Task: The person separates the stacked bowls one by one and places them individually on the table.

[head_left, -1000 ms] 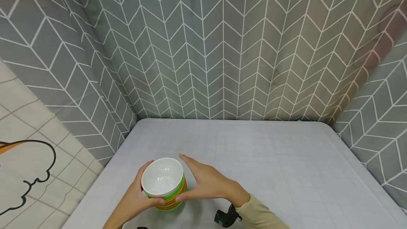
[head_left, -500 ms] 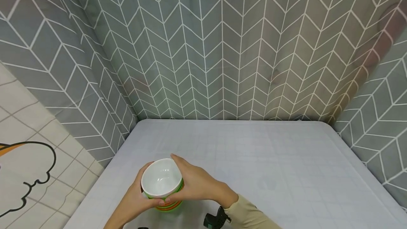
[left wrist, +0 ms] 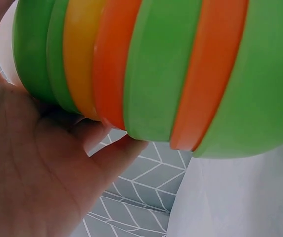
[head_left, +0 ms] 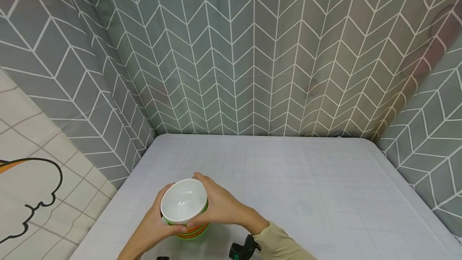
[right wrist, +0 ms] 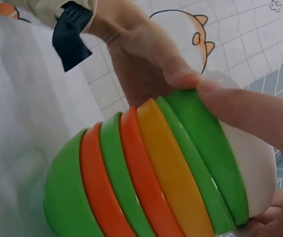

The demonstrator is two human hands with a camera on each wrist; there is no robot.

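Observation:
A stack of nested bowls (head_left: 195,232), with green, orange and yellow outsides, stands near the table's front edge, left of centre. The topmost bowl (head_left: 184,202) is white inside. My left hand (head_left: 153,222) holds the stack's left side, thumb across the front; in the left wrist view its palm (left wrist: 37,168) lies along the upper bowls. From the right, my right hand (head_left: 221,208) grips the upper part of the stack. Both thumbs nearly meet in front. In the right wrist view, the right thumb (right wrist: 250,106) lies over the top green and white bowls (right wrist: 252,165).
A pale cloth covers the table (head_left: 288,179). Patterned grey curtains (head_left: 252,51) stand behind it and at both sides. Tiled flooring with a cartoon print (head_left: 32,196) shows at left. A black strap device (head_left: 245,248) sits at the right wrist, by a beige sleeve (head_left: 281,244).
My right hand has moved left from beside the stack, its spread fingers and thumb closing onto the upper bowls. The left hand has stayed in place on the stack.

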